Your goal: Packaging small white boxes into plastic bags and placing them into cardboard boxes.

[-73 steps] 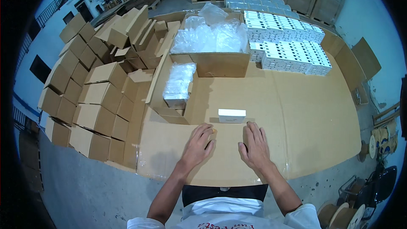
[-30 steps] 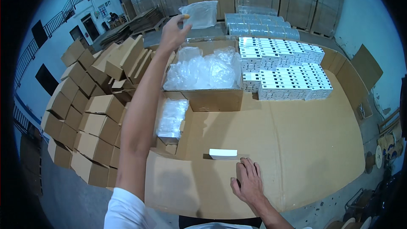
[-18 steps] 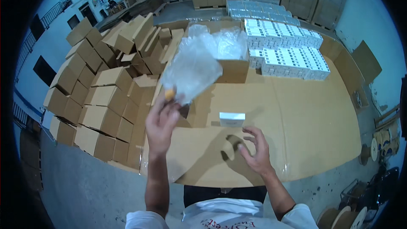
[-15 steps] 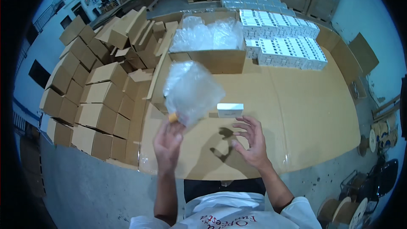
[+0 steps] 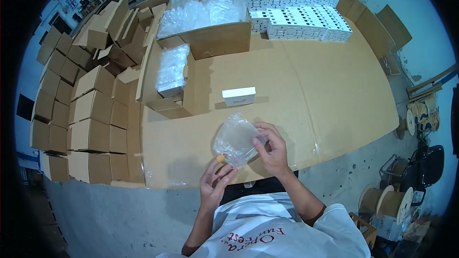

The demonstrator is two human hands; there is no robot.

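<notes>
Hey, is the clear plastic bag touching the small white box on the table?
Apart. The head view shows bare cardboard table between the bag, held in both hands, and the white box beyond it.

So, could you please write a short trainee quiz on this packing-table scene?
1. True or false: both hands are on the clear bag.
2. The white box lies: A) inside the bag; B) on the table, apart from the hands; C) in the carton of bags.
3. Fill in: the stacked brown cartons stand on the person's ___ side.

Key: 1 true; 2 B; 3 left.
</notes>
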